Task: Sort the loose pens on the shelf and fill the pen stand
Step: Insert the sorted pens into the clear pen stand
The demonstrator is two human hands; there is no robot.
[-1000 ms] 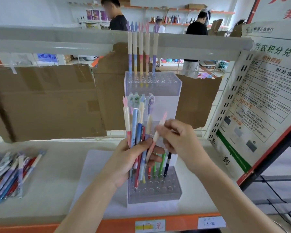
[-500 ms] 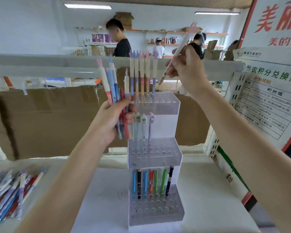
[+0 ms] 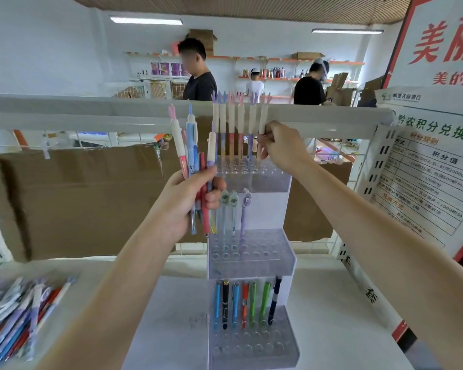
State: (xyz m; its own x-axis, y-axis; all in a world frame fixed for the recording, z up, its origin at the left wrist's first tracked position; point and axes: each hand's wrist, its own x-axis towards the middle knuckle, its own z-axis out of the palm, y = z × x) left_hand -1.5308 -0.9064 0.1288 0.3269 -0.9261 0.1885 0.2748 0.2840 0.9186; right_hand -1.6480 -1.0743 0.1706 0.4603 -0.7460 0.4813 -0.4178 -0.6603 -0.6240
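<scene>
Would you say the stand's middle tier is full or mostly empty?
Mostly empty: the middle tier holds three pens at its left; its other holes are bare.

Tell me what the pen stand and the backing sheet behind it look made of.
Pen stand: likely clear acrylic, glossy; pens and drilled holes show through the tiers. Backing sheet: brown corrugated cardboard, matte, with creases and ragged cut edges.

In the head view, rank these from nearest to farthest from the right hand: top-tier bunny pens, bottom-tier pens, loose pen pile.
1. Top-tier bunny pens: just left of the right hand.
2. Bottom-tier pens: well below, at the stand's base.
3. Loose pen pile: far lower left on the shelf.
</scene>
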